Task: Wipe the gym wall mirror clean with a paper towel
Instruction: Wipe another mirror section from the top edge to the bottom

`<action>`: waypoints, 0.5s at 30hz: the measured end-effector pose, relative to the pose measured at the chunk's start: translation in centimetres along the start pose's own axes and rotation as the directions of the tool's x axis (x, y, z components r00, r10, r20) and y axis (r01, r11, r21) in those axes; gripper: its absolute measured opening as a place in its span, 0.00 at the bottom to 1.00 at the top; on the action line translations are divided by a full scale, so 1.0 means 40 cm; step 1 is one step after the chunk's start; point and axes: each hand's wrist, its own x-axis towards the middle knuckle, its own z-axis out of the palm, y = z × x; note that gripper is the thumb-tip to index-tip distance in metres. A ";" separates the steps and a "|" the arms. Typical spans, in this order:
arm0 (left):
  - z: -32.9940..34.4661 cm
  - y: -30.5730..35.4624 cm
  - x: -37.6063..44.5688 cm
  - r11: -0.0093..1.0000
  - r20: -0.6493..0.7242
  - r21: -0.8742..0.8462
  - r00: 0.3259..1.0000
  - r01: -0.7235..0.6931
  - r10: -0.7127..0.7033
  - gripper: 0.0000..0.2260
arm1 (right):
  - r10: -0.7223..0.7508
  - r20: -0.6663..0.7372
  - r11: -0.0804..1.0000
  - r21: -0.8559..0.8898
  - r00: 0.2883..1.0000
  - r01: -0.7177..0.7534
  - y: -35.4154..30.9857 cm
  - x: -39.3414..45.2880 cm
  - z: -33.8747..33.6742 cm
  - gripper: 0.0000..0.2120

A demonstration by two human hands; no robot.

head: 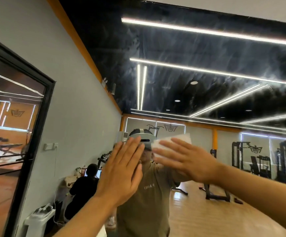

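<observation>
Two hands are up against the mirror (207, 69), which fills most of the view and reflects the gym ceiling lights and the person wiping. Far left: a grey wall (67, 100) with a dark-framed door (41, 134); the mirror's edge seems to meet this wall, though I cannot place the seam exactly.

Left hand (121, 170): fingers straight and close together, palm toward the glass, holding nothing. It appears to rest flat on the surface, probably as a brace; contact cannot be confirmed from this angle.

Right hand (188, 161): fingers straight and spread, pressing the paper towel (173, 141) flat against the glass. Nothing is curled round the sheet; it is pinned under the palm and fingers, with its white upper edge showing above the fingertips.

Glass above the hands shows pale swirled streaks and haze, densest toward the upper right. Judgement: wiping is under way, and much of the upper pane remains smeared.

Notes for doing the step well:
- keep even palm pressure so the towel does not slip out
- overlap the strokes, working up into the streaked zone
- refold to a dry face if smears only move about
- a bare left palm on the glass would likely leave prints; lift it off or wipe that spot last.
</observation>
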 end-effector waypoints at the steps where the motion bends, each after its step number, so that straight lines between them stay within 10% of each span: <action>1: -0.008 -0.026 0.005 0.999 0.002 0.025 1.000 0.027 -0.027 0.28 | 0.048 -0.021 0.999 0.015 0.999 -0.047 0.029 0.032 -0.005 0.33; 5: -0.015 -0.103 0.009 0.985 0.049 0.122 0.991 0.118 -0.125 0.28 | 0.374 -0.104 0.923 0.140 0.922 -0.359 0.153 0.188 -0.050 0.27; 10: 0.003 -0.120 0.001 0.986 0.027 0.153 0.997 0.072 -0.077 0.28 | 0.738 -0.119 0.660 0.333 0.664 -0.674 0.301 0.360 -0.104 0.24; 15: 0.008 -0.128 0.000 0.991 0.014 0.124 0.998 0.057 -0.059 0.28 | 0.817 -0.160 0.559 0.461 0.554 -0.690 0.252 0.426 -0.082 0.24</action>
